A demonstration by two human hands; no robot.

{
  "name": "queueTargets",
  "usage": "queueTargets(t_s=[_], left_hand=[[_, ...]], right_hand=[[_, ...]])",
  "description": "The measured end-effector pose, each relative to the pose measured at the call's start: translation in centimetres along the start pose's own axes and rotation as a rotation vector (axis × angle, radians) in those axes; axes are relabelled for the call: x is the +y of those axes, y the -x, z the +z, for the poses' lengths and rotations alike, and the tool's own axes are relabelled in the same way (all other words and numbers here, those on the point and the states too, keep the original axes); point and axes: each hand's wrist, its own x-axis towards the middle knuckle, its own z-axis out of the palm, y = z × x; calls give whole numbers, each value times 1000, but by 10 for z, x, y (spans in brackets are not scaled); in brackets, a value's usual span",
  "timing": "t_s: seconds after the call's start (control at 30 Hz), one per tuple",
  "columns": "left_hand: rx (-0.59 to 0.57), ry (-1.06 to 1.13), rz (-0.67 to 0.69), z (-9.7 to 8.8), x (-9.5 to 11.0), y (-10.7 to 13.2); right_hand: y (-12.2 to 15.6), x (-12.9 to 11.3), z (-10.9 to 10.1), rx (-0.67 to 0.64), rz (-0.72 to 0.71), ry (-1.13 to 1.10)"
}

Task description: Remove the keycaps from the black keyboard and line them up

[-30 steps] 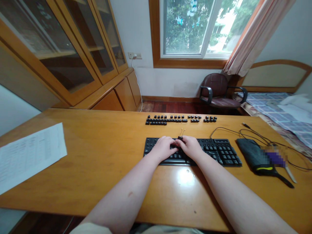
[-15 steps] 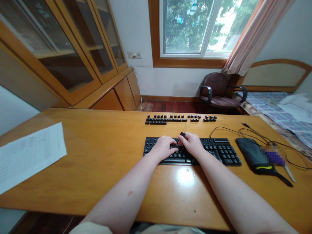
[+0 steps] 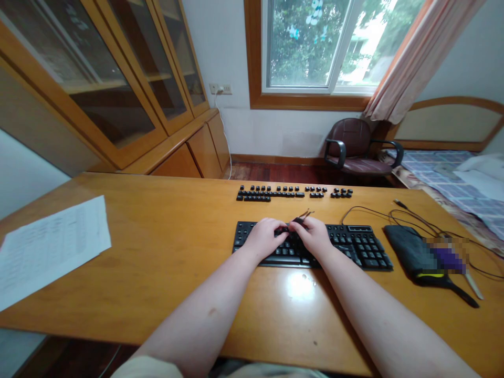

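On the wooden desk lies a black keyboard [image 3: 356, 247], and both my hands are over its upper middle. My right hand [image 3: 315, 234] is closed on a keycap puller [image 3: 300, 220], a small black handle with thin wire prongs that point up and away from me. My left hand [image 3: 268, 236] is bent, its thumb and fingers drawn together at the tip of my right thumb. Something small and dark is between the left fingers, too hidden to name. Beyond the keyboard, loose black keycaps [image 3: 271, 195] stand in rows near the desk's far edge.
Right of the keyboard lie a dark pouch or brush-like item [image 3: 405, 249] with a black handle, a blurred purple thing [image 3: 451, 260] and a coiled cable [image 3: 417, 220]. Printed sheets [image 3: 59, 247] lie at the left. Past the desk stands an office chair [image 3: 350, 142].
The keycap puller has turned in my right hand, so its wires now show clearly above the fingers. My fingertips have come closer together. The view has shifted slightly.
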Motion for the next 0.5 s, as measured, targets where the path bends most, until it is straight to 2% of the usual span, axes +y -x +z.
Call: queueTargets(t_s=[0.17, 0.5], left_hand=[[-9, 38, 8, 0, -1, 0], [-92, 51, 6, -2, 0, -2]], right_hand=[[-2, 3, 2, -24, 52, -130], [-1, 1, 0, -67, -13, 7]])
